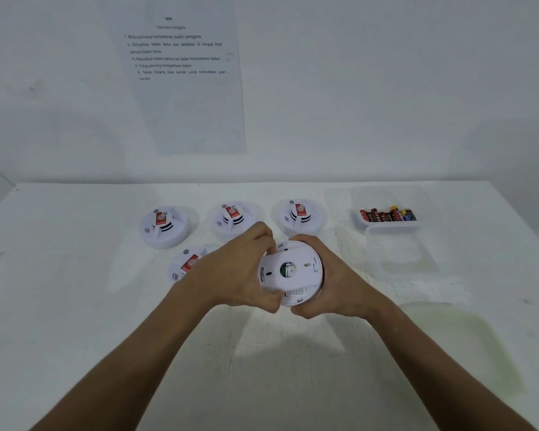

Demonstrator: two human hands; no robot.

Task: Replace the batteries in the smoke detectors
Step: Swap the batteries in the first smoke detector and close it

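Both my hands hold a round white smoke detector [290,272] above the middle of the table, its back side turned up toward me. My left hand [237,265] grips its left rim with curled fingers. My right hand [333,275] wraps round its right rim. A small round opening with a green part shows in the back plate. Three more detectors stand in a row behind: left [164,227], middle [232,220], right [299,216]. Another detector [185,265] lies partly hidden behind my left hand.
A clear plastic tub [386,227] at the back right holds several red and black batteries [386,214]. A second clear tub [402,256] sits in front of it. A printed instruction sheet [184,73] hangs on the white wall behind the white table [75,306].
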